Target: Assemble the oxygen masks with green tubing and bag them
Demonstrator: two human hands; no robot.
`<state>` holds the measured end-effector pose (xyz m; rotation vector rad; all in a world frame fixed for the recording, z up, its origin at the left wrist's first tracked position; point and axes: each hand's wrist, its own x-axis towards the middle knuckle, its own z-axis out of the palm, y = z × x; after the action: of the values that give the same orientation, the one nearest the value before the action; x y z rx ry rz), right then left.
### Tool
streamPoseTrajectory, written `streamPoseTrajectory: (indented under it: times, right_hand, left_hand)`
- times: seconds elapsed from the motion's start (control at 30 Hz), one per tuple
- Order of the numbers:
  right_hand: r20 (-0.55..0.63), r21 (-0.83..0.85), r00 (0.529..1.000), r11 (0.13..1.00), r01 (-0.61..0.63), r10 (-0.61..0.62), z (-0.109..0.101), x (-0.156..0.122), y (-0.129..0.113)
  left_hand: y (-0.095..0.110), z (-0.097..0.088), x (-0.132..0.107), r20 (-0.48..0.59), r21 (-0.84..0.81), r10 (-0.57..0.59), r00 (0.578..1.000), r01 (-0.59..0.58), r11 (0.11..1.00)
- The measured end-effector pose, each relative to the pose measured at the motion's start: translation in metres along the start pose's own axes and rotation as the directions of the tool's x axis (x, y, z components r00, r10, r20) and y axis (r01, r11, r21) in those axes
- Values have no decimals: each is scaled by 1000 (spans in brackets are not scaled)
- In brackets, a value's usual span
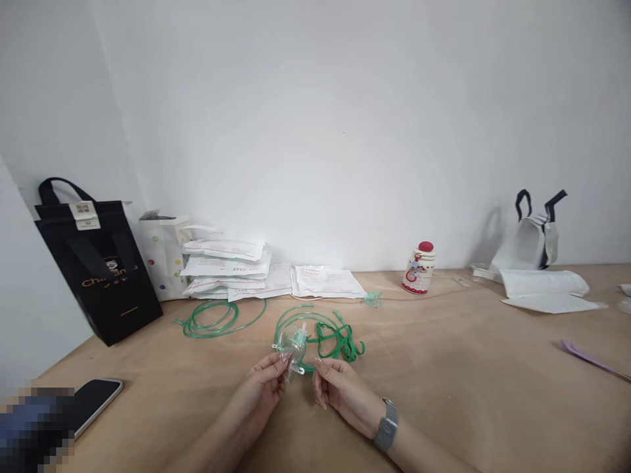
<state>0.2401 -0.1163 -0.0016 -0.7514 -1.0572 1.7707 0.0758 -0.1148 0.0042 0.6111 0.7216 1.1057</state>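
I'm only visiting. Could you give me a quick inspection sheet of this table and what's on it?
Surface: tan tabletop, no spills seen.
Things in hand: clear mask with a green fitting.
Clutter: stacked white pouches, black bag, phone, red-capped bottle, white bag, purple strip.
Hands: left hand pinches the mask; right hand, wearing a wristwatch, has fingertips at its other edge, grip unclear.
Cables: nothing seen; green tubing trails from the mask, a second coil lies apart.
Surroundings: plain white wall.
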Motion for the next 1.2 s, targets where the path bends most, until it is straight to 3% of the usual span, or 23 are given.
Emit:
streamPoseTrajectory:
  times: [1.2]
  right_hand:
    - [-8, 71, 1000, 997, -2, 2, -1, -1, -3]
  left_hand:
    - [0, -6, 4, -6, -22, -13, 1000, 13, 1000]
